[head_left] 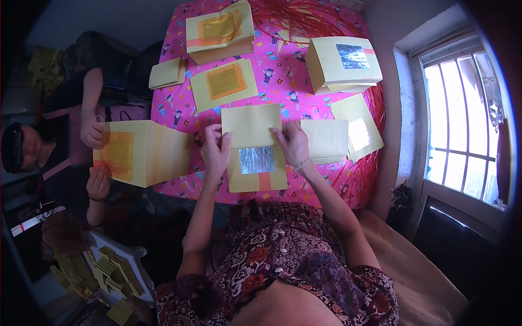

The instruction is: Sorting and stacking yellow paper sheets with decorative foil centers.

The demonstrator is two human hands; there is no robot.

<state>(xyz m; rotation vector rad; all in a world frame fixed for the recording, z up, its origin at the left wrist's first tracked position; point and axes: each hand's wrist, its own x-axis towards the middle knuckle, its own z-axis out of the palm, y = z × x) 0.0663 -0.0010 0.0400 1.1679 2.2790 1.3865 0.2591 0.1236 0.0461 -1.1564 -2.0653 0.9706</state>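
A yellow paper sheet [251, 130] with a silver foil square [257, 160] and an orange strip lies on the pink patterned table [179, 108] in front of me. My left hand [216, 150] pinches its left edge. My right hand [293, 142] grips its right edge near the fold. The upper half of the sheet is plain yellow.
Stacks of yellow papers with gold foil [219, 31] and silver foil [342, 64] lie farther back, a plain stack [325, 140] beside my right hand. At left another person's hands [92, 133] hold a gold-foil sheet [142, 152]. Folded yellow papers [103, 271] fill a tray lower left. A window [462, 125] is on the right.
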